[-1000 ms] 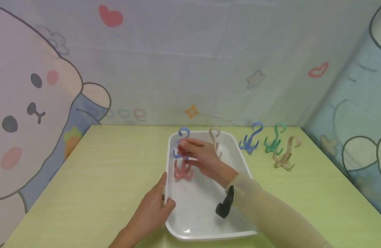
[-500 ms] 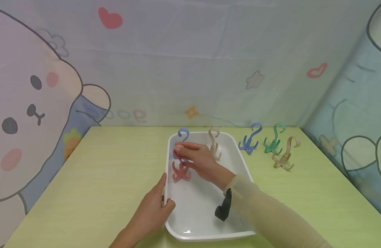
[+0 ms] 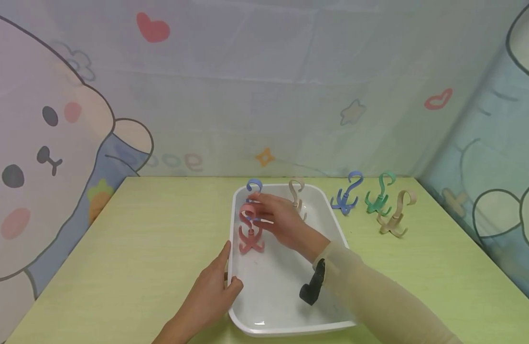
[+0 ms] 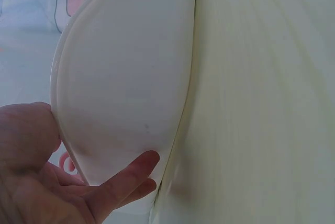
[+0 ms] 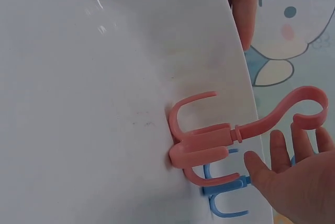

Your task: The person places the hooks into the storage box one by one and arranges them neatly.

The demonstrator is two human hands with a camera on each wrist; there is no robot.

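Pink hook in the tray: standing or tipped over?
Standing. The pink hook rests on its prongs on the tray floor, stem up, curl on top. The right hand is open beside it, fingers off it in the right wrist view.

— Where did the tray (image 3: 333, 224) sit?

— On the table (image 3: 139, 248), near the middle, with three hooks standing in its far end. One hook (image 3: 249, 228) stood at the left wall, a second hook (image 3: 253, 190) just behind it, and a third hook (image 3: 296, 197) to their right.

— And the hands?

— The left hand (image 3: 212, 294) was on the tray's near left rim; the right hand (image 3: 281, 220) was inside, just right of the first hook.

— Anything outside?

— Three more hooks (image 3: 378, 200) stood on the table, right of the tray.
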